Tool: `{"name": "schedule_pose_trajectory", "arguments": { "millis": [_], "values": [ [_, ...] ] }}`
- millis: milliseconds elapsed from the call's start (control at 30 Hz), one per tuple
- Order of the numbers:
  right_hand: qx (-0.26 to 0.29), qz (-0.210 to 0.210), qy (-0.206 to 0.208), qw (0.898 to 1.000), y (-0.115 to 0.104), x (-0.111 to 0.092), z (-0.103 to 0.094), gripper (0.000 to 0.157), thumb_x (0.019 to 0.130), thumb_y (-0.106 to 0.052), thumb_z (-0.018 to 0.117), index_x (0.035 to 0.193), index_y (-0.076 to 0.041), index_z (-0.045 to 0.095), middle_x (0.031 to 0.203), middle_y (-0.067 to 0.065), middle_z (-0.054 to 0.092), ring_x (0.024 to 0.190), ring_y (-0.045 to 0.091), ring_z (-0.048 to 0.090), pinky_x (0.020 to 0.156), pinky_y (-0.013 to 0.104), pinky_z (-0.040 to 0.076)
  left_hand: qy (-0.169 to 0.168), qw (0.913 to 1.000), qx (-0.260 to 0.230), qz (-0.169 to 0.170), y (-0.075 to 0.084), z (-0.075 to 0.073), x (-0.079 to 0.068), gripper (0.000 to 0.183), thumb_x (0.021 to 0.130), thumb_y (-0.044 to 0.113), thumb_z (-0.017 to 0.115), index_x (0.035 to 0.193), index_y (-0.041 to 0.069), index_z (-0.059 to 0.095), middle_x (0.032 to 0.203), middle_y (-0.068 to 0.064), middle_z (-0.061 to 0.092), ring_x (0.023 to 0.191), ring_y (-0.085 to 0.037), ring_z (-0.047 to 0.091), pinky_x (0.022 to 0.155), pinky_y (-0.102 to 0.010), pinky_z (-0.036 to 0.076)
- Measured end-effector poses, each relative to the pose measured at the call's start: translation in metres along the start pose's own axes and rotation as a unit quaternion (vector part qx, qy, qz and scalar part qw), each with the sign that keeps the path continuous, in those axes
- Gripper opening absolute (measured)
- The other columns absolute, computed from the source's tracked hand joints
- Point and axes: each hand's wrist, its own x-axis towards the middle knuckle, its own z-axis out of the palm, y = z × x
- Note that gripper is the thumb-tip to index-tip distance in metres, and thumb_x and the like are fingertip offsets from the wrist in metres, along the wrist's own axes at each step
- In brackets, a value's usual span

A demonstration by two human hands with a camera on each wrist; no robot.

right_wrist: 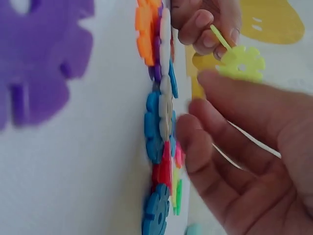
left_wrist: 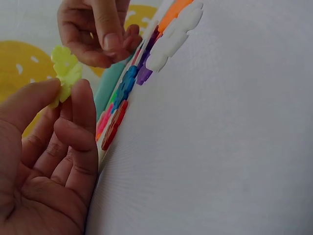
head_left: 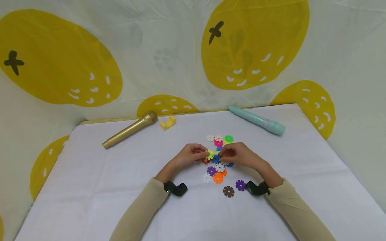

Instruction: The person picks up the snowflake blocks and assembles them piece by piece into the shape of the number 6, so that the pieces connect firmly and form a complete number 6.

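Note:
My left hand [head_left: 192,154] pinches two joined yellow-green notched plastic discs [left_wrist: 67,73] between thumb and fingertips. In the right wrist view one yellow-green disc [right_wrist: 248,62] faces the camera while the other stands edge-on, slotted into it. My right hand [head_left: 242,154] is close by on the right, fingers loosely bent, with nothing visible between thumb and fingers. Beneath both hands lies a loose pile of similar discs, among them a blue disc [head_left: 215,158], a white disc [head_left: 220,167], an orange disc [head_left: 218,178] and a red disc [left_wrist: 115,126].
Nearer my body are a brown disc [head_left: 229,191] and a purple disc [head_left: 240,185]. Toward the back lie a gold microphone [head_left: 129,130], a small yellow curved block [head_left: 168,123] and a mint-green microphone [head_left: 256,119]. A white cloth covers the table [head_left: 90,187].

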Motion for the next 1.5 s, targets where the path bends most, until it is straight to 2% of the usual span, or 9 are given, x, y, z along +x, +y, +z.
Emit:
{"name": "schedule_pose_trajectory", "arguments": {
  "millis": [133,233,433,633,733,900,1100,1300,1500],
  "values": [
    [0.015,-0.009,-0.074,0.997,0.002,-0.0016,-0.0024,0.018,0.086,-0.015,0.075,0.099,-0.003,0.071,0.08,-0.002,0.064,0.071,0.013,0.054,0.065,0.021,0.049,0.01,0.9998,-0.018,-0.007,-0.0003,0.0014,0.0006,0.022,0.095,0.016,0.065,0.109,-0.001,0.063,0.084,-0.002,0.069,0.063,-0.013,0.055,0.063,-0.022,0.048],
    [0.017,-0.026,-0.11,0.994,0.0041,-0.0008,-0.0012,0.024,0.084,-0.018,0.078,0.103,-0.005,0.071,0.078,-0.003,0.062,0.067,0.011,0.051,0.061,0.021,0.045,0.017,0.9991,-0.036,-0.011,-0.0008,0.0019,0.0007,0.023,0.094,0.014,0.066,0.109,-0.002,0.06,0.084,-0.002,0.068,0.064,-0.012,0.058,0.063,-0.022,0.051],
    [0.0,-0.042,-0.122,0.992,0.0041,0.0016,0.0032,0.027,0.081,-0.017,0.08,0.106,-0.008,0.073,0.08,0.0,0.058,0.065,0.01,0.047,0.06,0.021,0.042,0.011,0.9982,-0.059,-0.005,-0.0002,0.0011,-0.0011,0.029,0.094,0.008,0.065,0.119,-0.005,0.06,0.09,-0.005,0.068,0.068,-0.012,0.063,0.067,-0.023,0.054],
    [-0.021,-0.031,-0.087,0.996,0.0028,0.001,0.0042,0.024,0.08,-0.018,0.081,0.101,-0.009,0.07,0.091,0.004,0.055,0.067,0.013,0.046,0.061,0.021,0.041,0.006,0.9985,-0.055,0.003,-0.0008,0.0011,-0.0012,0.028,0.095,0.007,0.063,0.119,-0.006,0.06,0.089,-0.006,0.07,0.072,-0.011,0.065,0.068,-0.024,0.054],
    [-0.015,-0.024,-0.075,0.997,0.0024,0.0009,0.0043,0.027,0.081,-0.017,0.08,0.102,-0.008,0.067,0.088,0.003,0.057,0.068,0.014,0.047,0.061,0.021,0.042,0.007,0.9984,-0.057,0.003,-0.0015,0.0011,-0.0004,0.027,0.095,0.006,0.062,0.117,-0.008,0.059,0.087,-0.007,0.07,0.07,-0.011,0.065,0.067,-0.023,0.054],
    [-0.002,-0.018,-0.049,0.999,0.0036,0.0013,0.0044,0.02,0.086,-0.014,0.076,0.102,-0.006,0.067,0.081,-0.002,0.058,0.071,0.015,0.05,0.064,0.022,0.044,0.01,0.9983,-0.058,0.002,-0.0021,0.001,0.0,0.025,0.096,0.007,0.061,0.116,-0.009,0.058,0.086,-0.009,0.071,0.068,-0.011,0.065,0.068,-0.023,0.054],
    [0.006,-0.009,-0.01,1.0,0.0056,0.0021,0.0041,0.013,0.09,-0.013,0.071,0.1,-0.007,0.067,0.084,-0.002,0.062,0.076,0.015,0.055,0.068,0.022,0.049,0.009,0.9975,-0.071,-0.002,-0.0021,0.0013,-0.0007,0.024,0.097,0.008,0.06,0.115,-0.008,0.058,0.085,-0.006,0.07,0.07,-0.012,0.066,0.068,-0.024,0.055],
    [0.014,0.004,0.055,0.998,0.0049,0.0018,0.0018,0.015,0.091,-0.01,0.069,0.104,-0.002,0.067,0.086,0.003,0.065,0.071,0.016,0.058,0.065,0.023,0.051,0.007,0.9969,-0.078,0.003,-0.0034,0.0016,0.0009,0.024,0.097,0.007,0.059,0.115,-0.008,0.057,0.082,-0.004,0.069,0.069,-0.012,0.065,0.066,-0.023,0.054],
    [0.031,0.023,0.122,0.992,0.0033,0.0023,0.0025,0.019,0.092,-0.009,0.067,0.108,0.001,0.066,0.089,0.009,0.068,0.072,0.019,0.061,0.065,0.02,0.052,0.006,0.9975,-0.071,0.006,-0.0032,0.0011,0.0004,0.024,0.098,0.008,0.058,0.116,-0.008,0.057,0.083,-0.003,0.069,0.069,-0.012,0.064,0.066,-0.023,0.054]
  ]
}}
